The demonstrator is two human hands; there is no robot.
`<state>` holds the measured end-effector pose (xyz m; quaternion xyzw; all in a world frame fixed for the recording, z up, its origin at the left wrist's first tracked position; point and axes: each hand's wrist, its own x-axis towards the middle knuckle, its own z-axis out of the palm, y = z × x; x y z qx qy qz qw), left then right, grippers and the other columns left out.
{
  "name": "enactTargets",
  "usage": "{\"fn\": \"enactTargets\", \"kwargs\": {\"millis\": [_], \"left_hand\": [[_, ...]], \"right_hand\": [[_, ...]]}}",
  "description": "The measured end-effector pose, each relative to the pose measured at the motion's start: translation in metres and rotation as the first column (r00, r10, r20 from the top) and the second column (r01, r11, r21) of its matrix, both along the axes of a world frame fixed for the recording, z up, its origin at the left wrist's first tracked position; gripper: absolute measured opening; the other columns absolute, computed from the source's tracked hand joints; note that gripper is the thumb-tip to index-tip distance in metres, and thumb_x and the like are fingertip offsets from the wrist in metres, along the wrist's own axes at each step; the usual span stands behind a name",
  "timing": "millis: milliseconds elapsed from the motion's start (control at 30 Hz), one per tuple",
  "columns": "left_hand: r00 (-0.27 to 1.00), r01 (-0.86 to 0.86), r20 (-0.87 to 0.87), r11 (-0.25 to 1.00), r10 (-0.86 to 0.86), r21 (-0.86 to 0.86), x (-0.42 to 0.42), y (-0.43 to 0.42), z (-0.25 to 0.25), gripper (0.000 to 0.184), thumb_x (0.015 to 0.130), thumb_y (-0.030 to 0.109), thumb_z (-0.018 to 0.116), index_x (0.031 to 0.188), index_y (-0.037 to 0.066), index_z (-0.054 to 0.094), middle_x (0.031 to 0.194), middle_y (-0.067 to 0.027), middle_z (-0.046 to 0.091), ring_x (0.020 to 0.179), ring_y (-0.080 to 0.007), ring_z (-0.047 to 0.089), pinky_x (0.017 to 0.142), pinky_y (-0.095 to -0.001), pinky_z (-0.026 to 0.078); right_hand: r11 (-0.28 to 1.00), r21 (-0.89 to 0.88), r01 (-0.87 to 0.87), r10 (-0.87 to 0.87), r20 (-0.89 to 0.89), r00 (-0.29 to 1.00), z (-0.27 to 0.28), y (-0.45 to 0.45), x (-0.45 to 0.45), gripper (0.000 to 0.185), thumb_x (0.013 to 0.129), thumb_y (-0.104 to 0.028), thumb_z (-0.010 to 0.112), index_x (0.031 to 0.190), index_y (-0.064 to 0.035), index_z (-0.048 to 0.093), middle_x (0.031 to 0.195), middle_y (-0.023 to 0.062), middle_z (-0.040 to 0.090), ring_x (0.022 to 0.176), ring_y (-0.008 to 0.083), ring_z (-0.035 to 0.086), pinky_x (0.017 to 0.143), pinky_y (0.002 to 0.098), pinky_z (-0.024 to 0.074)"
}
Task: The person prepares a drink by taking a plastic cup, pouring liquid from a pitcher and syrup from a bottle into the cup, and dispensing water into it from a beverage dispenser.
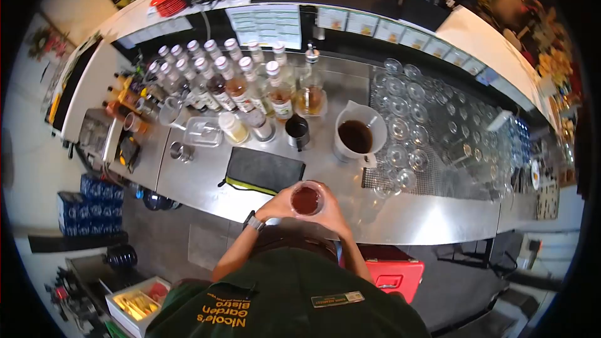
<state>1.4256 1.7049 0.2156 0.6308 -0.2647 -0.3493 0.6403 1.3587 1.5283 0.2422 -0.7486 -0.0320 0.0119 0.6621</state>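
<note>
A clear cup of dark red drink (307, 199) is held upright at the front edge of the steel counter. My left hand (276, 205), with a watch on its wrist, wraps round one side of the cup. Round the other side my right hand (333, 215) is closed. Just beyond the left hand lies a folded dark grey cloth (263, 170) with a yellow-green edge. A large white pitcher of dark brown liquid (355, 136) stands further back to the right. Behind the cloth is a small dark metal jug (297, 131). The undersides of my fingers are hidden.
Several syrup bottles (236, 89) crowd the back left. Upturned glasses (398, 128) cover a mesh mat (438, 184) on the right. A clear plastic container (203, 132) and a metal jigger (181, 151) sit left. A red case (395, 275) is below the counter.
</note>
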Motion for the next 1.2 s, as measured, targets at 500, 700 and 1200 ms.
{"fn": "enactTargets", "kwargs": {"millis": [500, 700, 1200], "left_hand": [[0.963, 0.114, 0.208, 0.961, -0.169, 0.252, -0.005, -0.020, -0.039, 0.084, 0.063, 0.023, 0.085, 0.134, 0.003, 0.045, 0.131, -0.0169, 0.054, 0.122, -0.0300, 0.052, 0.105, -0.0372, 0.040], [0.945, 0.064, 0.297, 0.970, -0.135, 0.235, 0.000, -0.005, -0.039, 0.087, 0.066, 0.025, 0.082, 0.139, 0.002, 0.041, 0.137, -0.0176, 0.050, 0.127, -0.0308, 0.048, 0.108, -0.0403, 0.037], [0.796, -0.363, 0.604, 0.768, -0.039, 0.528, 0.009, 0.058, -0.097, 0.100, 0.063, 0.038, 0.082, 0.146, 0.009, 0.034, 0.148, -0.0227, 0.035, 0.135, -0.0432, 0.034, 0.108, -0.0535, 0.031]], "right_hand": [[0.981, -0.087, 0.175, -0.180, -0.052, 0.982, -0.067, -0.028, -0.032, 0.077, 0.057, -0.015, 0.090, 0.123, -0.0028, 0.053, 0.117, 0.0116, 0.059, 0.109, 0.0248, 0.059, 0.096, 0.0364, 0.0478], [0.986, -0.034, 0.165, -0.167, -0.040, 0.985, -0.083, -0.029, -0.030, 0.080, 0.057, -0.011, 0.092, 0.123, -0.0002, 0.049, 0.119, 0.0103, 0.056, 0.112, 0.0225, 0.057, 0.098, 0.0362, 0.0463], [0.889, 0.087, 0.449, -0.446, -0.052, 0.894, -0.084, 0.026, 0.037, 0.086, 0.060, -0.015, 0.092, 0.130, 0.0038, 0.046, 0.125, 0.0141, 0.055, 0.114, 0.0215, 0.056, 0.097, 0.0334, 0.0457]]}}
